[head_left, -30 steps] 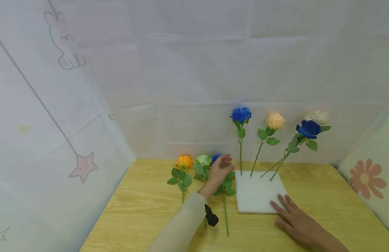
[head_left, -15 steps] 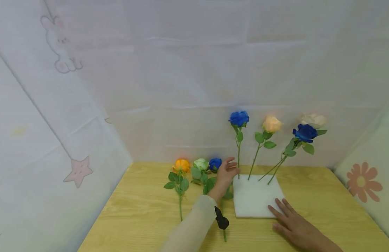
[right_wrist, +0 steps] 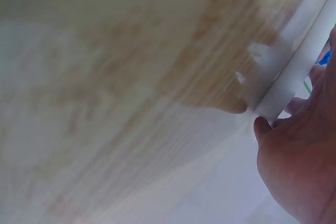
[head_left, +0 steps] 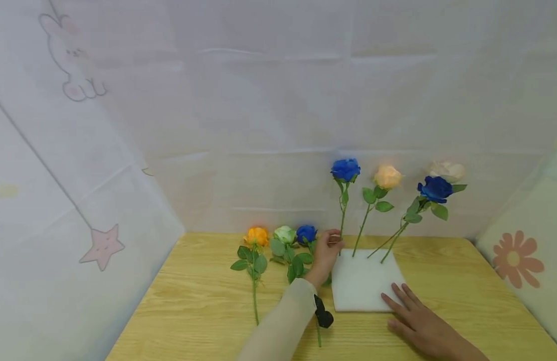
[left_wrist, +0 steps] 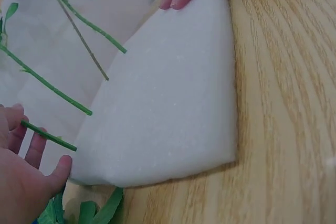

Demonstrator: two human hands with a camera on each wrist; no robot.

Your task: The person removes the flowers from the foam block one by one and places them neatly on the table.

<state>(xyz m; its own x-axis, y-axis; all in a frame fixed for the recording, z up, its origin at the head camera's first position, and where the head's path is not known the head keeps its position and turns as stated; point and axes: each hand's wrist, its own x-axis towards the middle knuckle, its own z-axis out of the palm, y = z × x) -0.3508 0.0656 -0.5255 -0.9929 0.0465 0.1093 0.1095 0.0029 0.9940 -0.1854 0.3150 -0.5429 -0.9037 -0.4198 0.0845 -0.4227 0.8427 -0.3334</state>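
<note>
A white foam block (head_left: pixel 366 288) lies on the table with several artificial roses standing in its back edge. My left hand (head_left: pixel 325 253) is at the lower stem of the leftmost blue rose (head_left: pixel 345 170). In the left wrist view, its fingers curl about that green stem (left_wrist: pixel 52 138) just above the foam, the thumb apart from it. Further right stand a peach rose (head_left: pixel 388 177), a dark blue rose (head_left: pixel 435 189) and a cream rose (head_left: pixel 447 171), these last two leaning right. My right hand (head_left: pixel 422 321) rests with spread fingers on the foam's front right corner.
Left of the foam lie an orange rose (head_left: pixel 256 236), a pale green rose (head_left: pixel 285 234) and another blue rose (head_left: pixel 307 233), partly covered by my left arm. A white printed sheet (head_left: pixel 278 110) hangs behind the wooden table (head_left: pixel 192 301).
My left hand has moved right from above the lying roses to the leftmost standing stem. That blue rose now tilts slightly right. The right hand stays on the foam.
</note>
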